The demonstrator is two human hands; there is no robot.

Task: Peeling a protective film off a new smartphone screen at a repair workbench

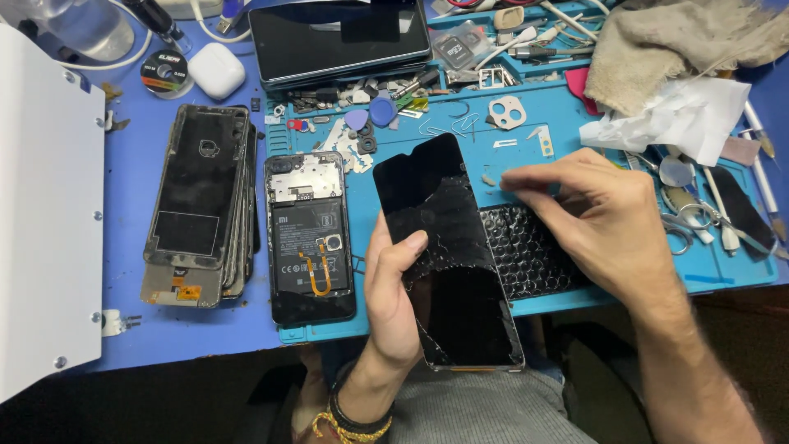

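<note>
Head view, looking down on a blue work mat [575, 123] at the table's near edge.

Gripped in the left hand [393, 288]: a black phone screen [444, 247], held by its left long edge, thumb across the glass, fingers curled behind. Tilted, top end over the mat, bottom end out past the table edge above the lap. Cracked across the middle and down the lower left, by the look of the lines.

Reaching over the mat with the right hand [600, 218], fingers drawn narrow and pressed low beside a small grey scrap [488, 179], just right of the screen's upper end. Judged to be a picking-at-small-parts stage with the screen kept free of the mat. Calls for a fine pinch from the right and a steady, gentle hold on the broken glass from the left.

Lying under and right of the screen: black bubble wrap [526, 255]. To the left, an opened phone [308, 238] with battery showing, then a stack of old screens [197, 205]. At top right, a cloth [674, 41] over white tissue [682, 115].

Hard to tell: whether the right fingertips hold anything or only touch the mat. Hidden: the screen's back and the left fingers behind it. Too small to sort: the loose bits along the mat's top edge. Cut off at the right edge: the hand tools.
</note>
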